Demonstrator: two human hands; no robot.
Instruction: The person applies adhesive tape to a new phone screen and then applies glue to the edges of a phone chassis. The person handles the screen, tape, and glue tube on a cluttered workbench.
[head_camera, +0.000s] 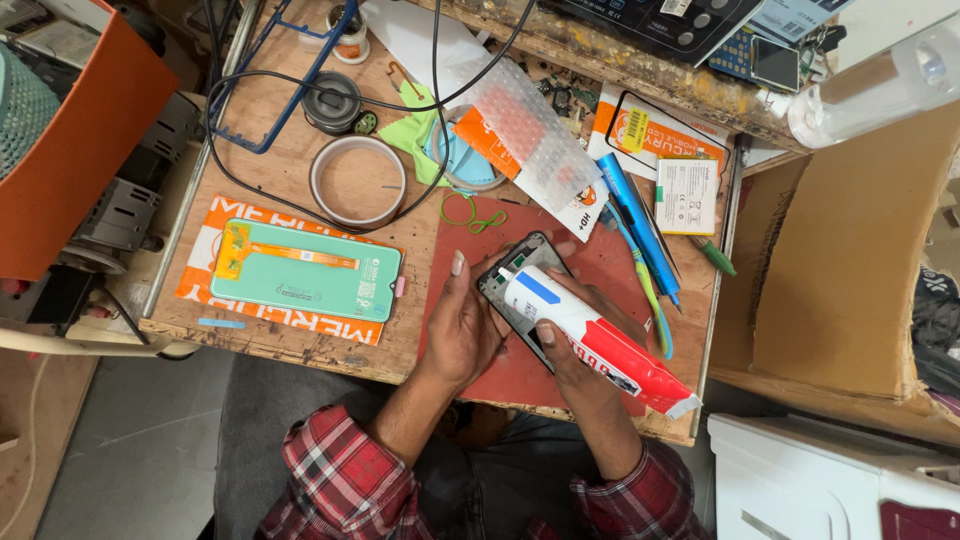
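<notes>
Tabletop (300, 200): worn wood, cluttered, with a red mat (600, 260).
Left hand (462, 325): grip closed on phone frame (510, 290) above the mat.
Right hand (580, 340): grip clamped on glue tube (590, 335).
Floor (120, 440): grey.

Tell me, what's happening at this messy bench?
A person in a plaid shirt sits at a wooden bench. The left hand steadies a dark phone frame over a red mat. The right hand holds a white and red glue tube, its nozzle at the frame's upper edge. A green screen panel lies to the left, with tape rolls and tools behind.
</notes>
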